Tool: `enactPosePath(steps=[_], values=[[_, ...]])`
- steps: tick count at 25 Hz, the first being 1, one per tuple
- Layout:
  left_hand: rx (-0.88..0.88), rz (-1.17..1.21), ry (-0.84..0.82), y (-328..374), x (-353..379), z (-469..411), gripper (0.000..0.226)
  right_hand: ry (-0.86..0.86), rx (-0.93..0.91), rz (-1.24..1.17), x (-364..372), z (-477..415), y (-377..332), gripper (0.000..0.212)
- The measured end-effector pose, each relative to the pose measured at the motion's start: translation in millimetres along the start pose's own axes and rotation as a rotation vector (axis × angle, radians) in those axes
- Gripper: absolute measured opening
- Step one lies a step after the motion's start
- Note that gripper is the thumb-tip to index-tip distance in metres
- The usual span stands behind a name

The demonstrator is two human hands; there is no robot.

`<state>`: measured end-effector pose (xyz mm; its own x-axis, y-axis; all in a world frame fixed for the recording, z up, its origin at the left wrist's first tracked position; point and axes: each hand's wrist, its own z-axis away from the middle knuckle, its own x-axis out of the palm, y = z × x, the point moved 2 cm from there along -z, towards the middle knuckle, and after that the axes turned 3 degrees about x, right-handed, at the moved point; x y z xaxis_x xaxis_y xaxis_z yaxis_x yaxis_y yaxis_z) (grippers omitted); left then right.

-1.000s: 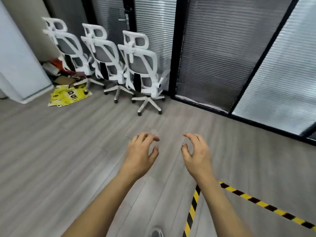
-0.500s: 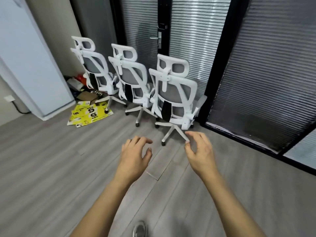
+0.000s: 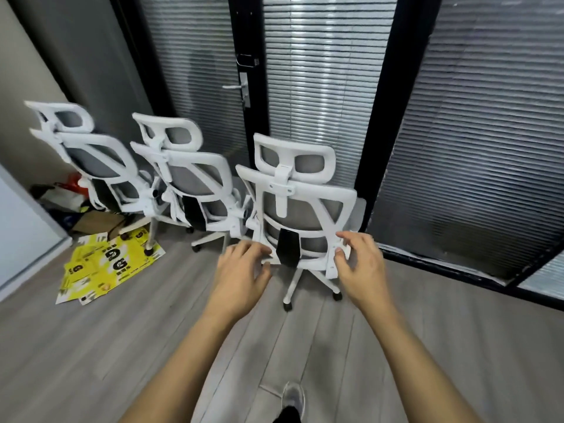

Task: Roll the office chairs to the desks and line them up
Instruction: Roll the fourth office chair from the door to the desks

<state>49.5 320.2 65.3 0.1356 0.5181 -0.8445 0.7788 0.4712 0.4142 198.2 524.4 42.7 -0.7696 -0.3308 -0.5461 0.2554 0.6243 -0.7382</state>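
Three white office chairs with grey mesh backs stand in a row, backs toward me, against a glass wall. The nearest chair [image 3: 300, 206] is right in front of me, the middle chair [image 3: 195, 181] and the far chair [image 3: 97, 160] to its left. My left hand [image 3: 241, 276] reaches to the lower left edge of the nearest chair's back, fingers spread and curled, at or just short of the frame. My right hand [image 3: 361, 264] is at the lower right edge, fingers curled beside the frame; I cannot tell if it touches.
A glass door with a handle [image 3: 241, 87] and blinds stands behind the chairs. Yellow printed cardboard [image 3: 106, 264] and clutter lie on the wooden floor at the left, beside a white panel [image 3: 27, 239]. My shoe [image 3: 293, 398] shows at the bottom.
I have walked closer to the chairs. Both hands moved forward from mid-air to the lower sides of the nearest chair's back.
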Motion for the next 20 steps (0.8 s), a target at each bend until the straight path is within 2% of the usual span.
enactPosePath(steps=[5,10,15,20], values=[[-0.010,-0.027,-0.082,-83.3,56.3,-153.2,0.032,0.034,0.031,0.023,92.3,-133.8,50.4,0.031],[0.014,-0.010,-0.172,-149.8,98.0,-271.5,0.043,-0.044,0.147,0.238,159.3,-236.9,91.3,0.036],[0.139,-0.044,-0.210,-206.6,139.4,-355.5,0.051,-0.135,0.212,0.485,193.8,-276.3,123.5,0.050],[0.282,0.014,-0.225,-243.3,161.5,-384.8,0.050,-0.010,0.272,0.519,210.4,-273.2,115.9,0.054]])
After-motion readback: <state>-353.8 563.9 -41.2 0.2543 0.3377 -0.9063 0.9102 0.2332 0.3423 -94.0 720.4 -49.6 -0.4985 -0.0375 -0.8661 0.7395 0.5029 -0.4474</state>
